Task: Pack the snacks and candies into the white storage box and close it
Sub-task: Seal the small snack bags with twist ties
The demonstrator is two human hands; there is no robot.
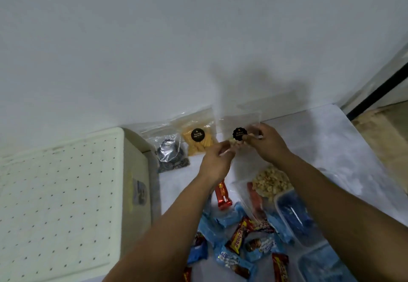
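— Head view: what do we record at the hands?
— Left hand (215, 160) and right hand (266, 142) both pinch a clear snack pouch (239, 130), raised right of the lidded white storage box (66, 193).
— Other snacks?
— Wrapped candies (234, 237) lie on the desk (331, 140), right of that box.

You are holding a clear snack bag (239, 135) up with your left hand (215, 162) and right hand (268, 143), beside the closed white box (66, 204).

White wall (154, 39) rises behind white tabletop (320, 140).
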